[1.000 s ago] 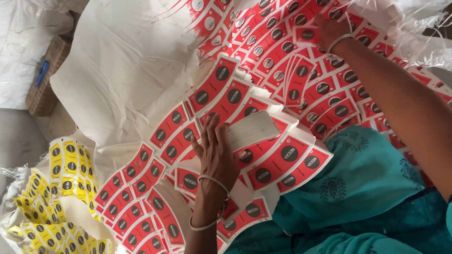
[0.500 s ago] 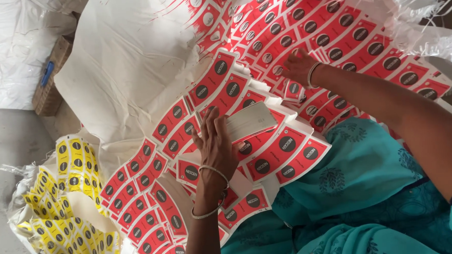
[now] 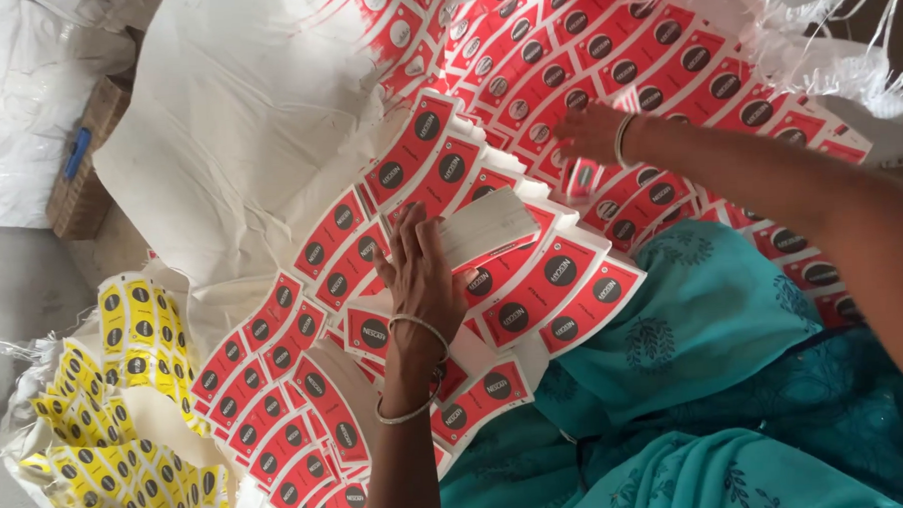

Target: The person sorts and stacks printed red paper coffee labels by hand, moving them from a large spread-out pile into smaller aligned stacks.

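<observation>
Left hand (image 3: 422,275) lay flat, fingers spread, pressing a stack of red label cards (image 3: 491,228) at centre. Right hand (image 3: 592,134), at 1 o'clock, fingers curled into loose cards, prob. pinching one. Cards looked light, thin, slippery; best gripped by stack edges.

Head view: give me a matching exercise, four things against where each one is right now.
Things:
1. left hand
2. right hand
3. yellow labels
4. cardboard box

Places:
A. in an open sack at the lower left
B. flat on a white stack of labels in the lap
C. at the upper left edge, beside the white sacks
D. reaching into the heap of red labels at the top

Pairs: 1-B, 2-D, 3-A, 4-C
</observation>
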